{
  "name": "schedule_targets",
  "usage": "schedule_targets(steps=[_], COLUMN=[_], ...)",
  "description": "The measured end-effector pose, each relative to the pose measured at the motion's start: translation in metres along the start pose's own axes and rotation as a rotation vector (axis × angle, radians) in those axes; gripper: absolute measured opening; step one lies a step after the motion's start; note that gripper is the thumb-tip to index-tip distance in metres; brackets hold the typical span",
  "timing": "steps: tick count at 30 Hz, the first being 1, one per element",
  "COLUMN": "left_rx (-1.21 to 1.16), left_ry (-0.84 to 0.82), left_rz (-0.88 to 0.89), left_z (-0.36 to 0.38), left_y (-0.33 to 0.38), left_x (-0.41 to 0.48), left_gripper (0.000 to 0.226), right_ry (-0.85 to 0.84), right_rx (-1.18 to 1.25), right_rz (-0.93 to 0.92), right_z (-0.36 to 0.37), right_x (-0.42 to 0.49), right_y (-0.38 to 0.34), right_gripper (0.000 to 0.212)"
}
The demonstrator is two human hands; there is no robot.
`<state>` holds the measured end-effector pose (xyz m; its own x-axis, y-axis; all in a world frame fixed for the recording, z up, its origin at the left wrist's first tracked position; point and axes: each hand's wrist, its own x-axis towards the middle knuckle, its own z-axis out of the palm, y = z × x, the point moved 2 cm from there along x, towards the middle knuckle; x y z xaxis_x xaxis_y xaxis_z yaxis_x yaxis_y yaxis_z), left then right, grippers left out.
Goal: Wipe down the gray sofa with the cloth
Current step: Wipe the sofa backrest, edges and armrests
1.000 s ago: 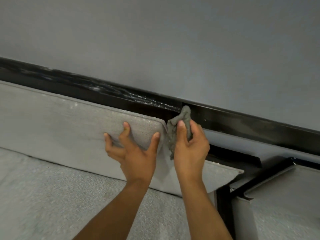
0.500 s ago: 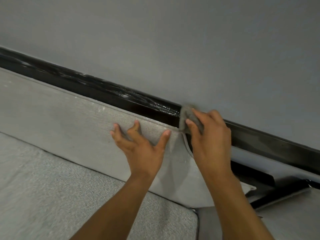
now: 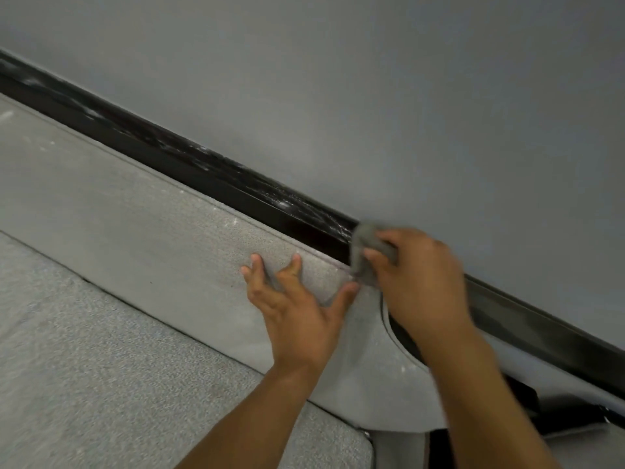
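Gray sofa (image 3: 111, 360) fills lower left of frame. Its back cushion (image 3: 135, 225) runs as a diagonal band from left edge down toward lower right. Seat cushion (image 3: 84, 384) sits below it.

Left hand (image 3: 297, 319), centre of frame: fingers straight and spread wide, flat against the face of the back cushion just under its top edge. Fingertips (image 3: 297, 258) press into the fabric. Thumb is stretched out to the right and reaches the cushion's upper right corner. It holds nothing.

Right hand (image 3: 422, 282), right of centre, motion-blurred. Fingers are curled round a small gray cloth (image 3: 367, 236), bunched in the grip. One fingertip (image 3: 369, 254) lies over the front of the wad. The blur hides how tight the rest of the grip is.

The cloth shows above and left of the knuckles. It is pressed where the cushion's top corner meets the black strip (image 3: 203, 170). Whether it touches the strip, the cushion edge or both, cannot tell.

The black strip runs diagonally from upper left to lower right behind the cushion, with pale dusty streaks along it. A plain gray wall (image 3: 372, 96) takes up the upper half of the frame.

Pale specks lie on the cushion's top edge, left of the left hand.
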<state>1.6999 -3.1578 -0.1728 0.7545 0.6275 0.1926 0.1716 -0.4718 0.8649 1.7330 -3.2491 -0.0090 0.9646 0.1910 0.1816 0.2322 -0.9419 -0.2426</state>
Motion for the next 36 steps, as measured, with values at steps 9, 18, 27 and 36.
schedule_targets(steps=[9, 18, 27, 36], left_rx=[0.079, -0.162, 0.209, -0.233], left_ry=[0.065, 0.123, -0.047, -0.061], left_rz=[0.045, -0.091, 0.019, -0.203], left_z=[0.0, -0.011, 0.001, -0.002], left_y=[-0.002, 0.008, -0.003, -0.009], left_x=[0.001, 0.002, 0.001, 0.001], left_gripper=[0.101, 0.074, 0.101, 0.131], right_ry=[-0.038, -0.055, -0.024, -0.071], right_rx=[-0.07, -0.018, -0.192, 0.061], right_rz=[0.029, -0.095, 0.028, -0.168], right_z=[0.001, 0.038, 0.004, 0.044], right_x=[-0.005, 0.034, 0.002, 0.043], right_y=[-0.019, -0.115, -0.052, -0.138], right_gripper=[0.023, 0.01, 0.015, 0.029])
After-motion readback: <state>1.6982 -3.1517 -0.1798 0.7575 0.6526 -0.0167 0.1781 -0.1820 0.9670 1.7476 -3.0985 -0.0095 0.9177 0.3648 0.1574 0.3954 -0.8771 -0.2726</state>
